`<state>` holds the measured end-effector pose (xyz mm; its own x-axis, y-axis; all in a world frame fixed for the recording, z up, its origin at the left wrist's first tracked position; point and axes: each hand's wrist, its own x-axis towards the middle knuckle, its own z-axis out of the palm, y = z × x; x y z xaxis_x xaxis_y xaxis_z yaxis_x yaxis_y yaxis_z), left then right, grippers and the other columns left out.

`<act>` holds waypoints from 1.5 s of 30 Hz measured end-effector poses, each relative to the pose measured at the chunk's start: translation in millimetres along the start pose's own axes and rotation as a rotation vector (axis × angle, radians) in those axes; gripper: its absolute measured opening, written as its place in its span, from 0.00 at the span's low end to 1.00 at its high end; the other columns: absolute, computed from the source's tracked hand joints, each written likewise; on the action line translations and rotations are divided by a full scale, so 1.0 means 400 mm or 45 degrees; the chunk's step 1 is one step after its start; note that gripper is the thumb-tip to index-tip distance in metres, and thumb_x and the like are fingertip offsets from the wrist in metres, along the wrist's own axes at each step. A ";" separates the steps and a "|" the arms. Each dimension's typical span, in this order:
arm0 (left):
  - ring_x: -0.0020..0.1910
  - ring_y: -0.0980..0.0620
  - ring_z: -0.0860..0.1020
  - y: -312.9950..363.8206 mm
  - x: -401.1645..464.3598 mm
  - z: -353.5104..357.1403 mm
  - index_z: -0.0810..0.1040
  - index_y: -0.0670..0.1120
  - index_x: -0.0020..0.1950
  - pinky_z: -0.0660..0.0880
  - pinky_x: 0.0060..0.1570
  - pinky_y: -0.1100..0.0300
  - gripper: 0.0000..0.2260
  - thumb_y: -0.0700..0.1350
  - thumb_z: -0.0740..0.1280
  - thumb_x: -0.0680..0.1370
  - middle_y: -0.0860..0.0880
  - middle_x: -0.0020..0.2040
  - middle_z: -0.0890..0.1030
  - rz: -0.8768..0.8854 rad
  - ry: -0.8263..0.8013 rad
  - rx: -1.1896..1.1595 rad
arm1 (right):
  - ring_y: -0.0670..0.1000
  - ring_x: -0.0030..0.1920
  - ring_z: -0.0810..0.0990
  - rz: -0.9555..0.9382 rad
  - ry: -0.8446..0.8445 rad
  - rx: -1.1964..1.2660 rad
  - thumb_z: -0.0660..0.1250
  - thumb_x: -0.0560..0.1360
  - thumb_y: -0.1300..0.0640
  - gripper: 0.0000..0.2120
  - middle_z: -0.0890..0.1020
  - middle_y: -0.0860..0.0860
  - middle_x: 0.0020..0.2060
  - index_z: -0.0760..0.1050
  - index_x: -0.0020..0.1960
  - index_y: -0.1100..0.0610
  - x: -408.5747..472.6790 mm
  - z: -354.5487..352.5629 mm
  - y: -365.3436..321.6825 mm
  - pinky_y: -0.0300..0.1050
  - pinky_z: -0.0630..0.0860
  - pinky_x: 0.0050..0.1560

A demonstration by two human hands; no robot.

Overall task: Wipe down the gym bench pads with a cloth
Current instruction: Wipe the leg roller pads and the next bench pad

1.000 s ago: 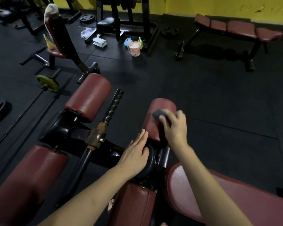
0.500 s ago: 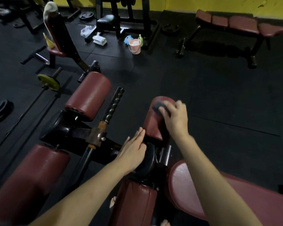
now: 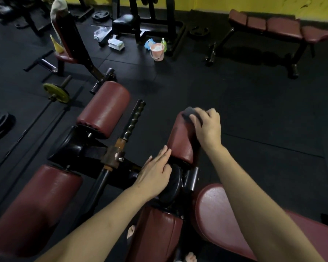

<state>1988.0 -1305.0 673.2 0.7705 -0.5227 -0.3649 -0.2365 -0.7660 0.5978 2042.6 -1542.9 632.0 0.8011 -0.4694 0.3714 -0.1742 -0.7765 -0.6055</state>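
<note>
Right hand: the right hand (image 3: 206, 125) lies on the far top end of the dark red cylindrical roller pad (image 3: 182, 137), fingers curled over a dark grey cloth (image 3: 190, 115) and pressing it on the vinyl.
Cloth: small, dark, mostly hidden under the fingers; only its left part shows at the upper end of the pad.
Left hand: the left hand (image 3: 155, 173) rests flat on the black round end cap (image 3: 171, 186) below the same pad; fingers straight, close together, tips touching the lower edge of the pad.
Other pads: a second dark red roller pad (image 3: 104, 108) stands to the left, beside the black ribbed handle bar (image 3: 134, 118); a big dark red roller (image 3: 32, 208) is at the lower left; a wide dark red bench seat (image 3: 216, 210) is under the right forearm.
Floor: black rubber mats (image 3: 254, 110); a pink plastic bucket (image 3: 157, 52) near a green bottle (image 3: 163, 43); a yellow weight plate (image 3: 56, 92) on a barbell at left.
Background: a flat dark red bench (image 3: 278, 27) before the yellow wall (image 3: 254, 4).
</note>
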 end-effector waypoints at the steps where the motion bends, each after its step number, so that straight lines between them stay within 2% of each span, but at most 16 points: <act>1: 0.80 0.66 0.47 0.003 -0.005 0.004 0.53 0.53 0.84 0.41 0.80 0.62 0.26 0.47 0.51 0.86 0.60 0.83 0.48 0.044 0.009 0.032 | 0.53 0.50 0.72 -0.022 0.004 0.017 0.64 0.81 0.43 0.17 0.71 0.51 0.47 0.80 0.64 0.50 -0.046 -0.011 -0.011 0.54 0.77 0.49; 4: 0.81 0.65 0.48 0.010 -0.014 0.016 0.53 0.52 0.84 0.42 0.80 0.60 0.26 0.48 0.53 0.86 0.59 0.84 0.48 0.089 0.011 0.073 | 0.51 0.46 0.70 -0.119 -0.048 0.068 0.64 0.82 0.44 0.17 0.70 0.52 0.44 0.81 0.65 0.51 -0.228 -0.047 -0.040 0.46 0.72 0.45; 6: 0.81 0.64 0.48 0.008 -0.003 0.015 0.53 0.51 0.84 0.42 0.80 0.60 0.25 0.49 0.52 0.86 0.57 0.84 0.49 0.076 0.012 0.104 | 0.51 0.46 0.69 -0.195 -0.091 0.083 0.65 0.82 0.46 0.17 0.69 0.51 0.44 0.81 0.66 0.52 -0.278 -0.058 -0.035 0.46 0.72 0.44; 9: 0.81 0.62 0.49 0.009 0.011 0.008 0.53 0.51 0.84 0.40 0.79 0.62 0.25 0.49 0.50 0.87 0.58 0.84 0.49 0.015 -0.011 0.088 | 0.56 0.45 0.71 -0.303 -0.071 -0.018 0.64 0.83 0.43 0.17 0.70 0.53 0.44 0.81 0.64 0.51 -0.173 -0.029 0.001 0.53 0.74 0.43; 12: 0.82 0.57 0.50 0.006 0.020 -0.006 0.53 0.55 0.84 0.41 0.80 0.59 0.24 0.51 0.49 0.86 0.61 0.83 0.50 -0.137 -0.038 -0.051 | 0.57 0.49 0.74 -0.096 0.024 -0.029 0.64 0.82 0.42 0.17 0.73 0.54 0.47 0.81 0.64 0.51 -0.003 0.002 0.012 0.57 0.78 0.46; 15: 0.81 0.63 0.48 0.009 0.015 -0.014 0.52 0.53 0.84 0.38 0.79 0.60 0.25 0.51 0.48 0.86 0.59 0.84 0.49 -0.098 -0.056 -0.027 | 0.54 0.52 0.73 0.011 0.005 -0.018 0.64 0.82 0.42 0.16 0.73 0.52 0.48 0.80 0.64 0.49 0.034 0.005 0.000 0.58 0.79 0.49; 19: 0.75 0.71 0.46 0.028 -0.021 -0.006 0.54 0.55 0.84 0.38 0.74 0.67 0.24 0.48 0.50 0.87 0.62 0.83 0.50 -0.015 -0.022 -0.069 | 0.54 0.46 0.71 -0.095 -0.014 -0.008 0.65 0.81 0.43 0.15 0.69 0.52 0.44 0.80 0.63 0.47 -0.144 -0.027 -0.036 0.54 0.77 0.43; 23: 0.72 0.69 0.45 0.047 -0.026 0.013 0.53 0.56 0.84 0.40 0.72 0.68 0.24 0.48 0.50 0.87 0.64 0.82 0.48 -0.061 -0.012 -0.142 | 0.52 0.45 0.70 -0.181 -0.067 0.062 0.67 0.82 0.45 0.16 0.70 0.51 0.43 0.81 0.65 0.50 -0.271 -0.051 -0.043 0.49 0.74 0.42; 26: 0.71 0.70 0.44 0.049 -0.022 0.023 0.51 0.56 0.84 0.39 0.72 0.68 0.24 0.47 0.50 0.87 0.65 0.81 0.45 -0.058 -0.025 -0.140 | 0.57 0.46 0.73 -0.267 -0.051 -0.036 0.63 0.82 0.42 0.18 0.73 0.55 0.45 0.82 0.63 0.51 -0.143 -0.020 0.007 0.54 0.77 0.43; 28: 0.72 0.70 0.43 0.045 -0.018 0.028 0.49 0.56 0.84 0.38 0.72 0.68 0.24 0.47 0.49 0.87 0.65 0.81 0.44 -0.068 -0.036 -0.122 | 0.58 0.50 0.74 -0.120 -0.003 -0.036 0.62 0.81 0.40 0.19 0.73 0.55 0.48 0.81 0.64 0.50 -0.012 -0.002 0.031 0.58 0.78 0.48; 31: 0.77 0.65 0.44 0.028 -0.003 0.035 0.50 0.57 0.84 0.40 0.78 0.62 0.25 0.48 0.49 0.86 0.66 0.81 0.45 -0.114 -0.020 -0.133 | 0.55 0.55 0.73 0.066 -0.040 0.020 0.63 0.81 0.40 0.18 0.73 0.53 0.52 0.79 0.66 0.47 0.091 0.014 0.030 0.59 0.78 0.56; 33: 0.82 0.56 0.47 0.012 0.007 0.028 0.52 0.60 0.83 0.46 0.82 0.52 0.25 0.51 0.50 0.85 0.68 0.81 0.47 -0.190 -0.015 -0.207 | 0.57 0.54 0.73 -0.026 -0.071 -0.028 0.63 0.80 0.39 0.19 0.73 0.54 0.50 0.80 0.65 0.47 0.065 0.014 0.002 0.60 0.78 0.55; 35: 0.83 0.52 0.50 -0.002 0.012 0.020 0.53 0.61 0.83 0.51 0.82 0.48 0.25 0.52 0.50 0.85 0.68 0.81 0.49 -0.222 -0.028 -0.241 | 0.59 0.51 0.73 -0.151 -0.077 -0.055 0.63 0.80 0.39 0.19 0.73 0.55 0.48 0.81 0.63 0.48 -0.020 0.004 -0.025 0.58 0.77 0.51; 40: 0.82 0.54 0.48 -0.005 0.003 0.015 0.56 0.59 0.83 0.48 0.82 0.50 0.25 0.54 0.50 0.85 0.65 0.82 0.51 -0.215 0.004 -0.233 | 0.55 0.45 0.71 -0.233 -0.144 0.085 0.63 0.81 0.41 0.17 0.69 0.51 0.44 0.80 0.63 0.48 -0.272 -0.048 -0.048 0.55 0.76 0.43; 42: 0.82 0.57 0.47 -0.008 -0.007 0.029 0.56 0.59 0.83 0.45 0.82 0.54 0.25 0.53 0.50 0.85 0.66 0.81 0.51 -0.150 0.037 -0.216 | 0.55 0.44 0.71 -0.267 -0.137 0.076 0.63 0.81 0.41 0.17 0.70 0.52 0.43 0.80 0.63 0.49 -0.237 -0.043 -0.021 0.56 0.76 0.42; 45: 0.81 0.56 0.44 -0.010 -0.013 0.043 0.53 0.63 0.82 0.45 0.82 0.52 0.24 0.52 0.50 0.86 0.70 0.80 0.49 -0.165 0.013 -0.221 | 0.59 0.47 0.73 -0.200 -0.026 0.016 0.62 0.80 0.40 0.19 0.73 0.55 0.46 0.81 0.62 0.51 -0.077 -0.003 0.020 0.59 0.78 0.46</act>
<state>1974.7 -1305.8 660.3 0.7942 -0.4191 -0.4399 -0.0299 -0.7501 0.6607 2015.9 -1535.1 616.7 0.8294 -0.3338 0.4479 -0.0386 -0.8341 -0.5502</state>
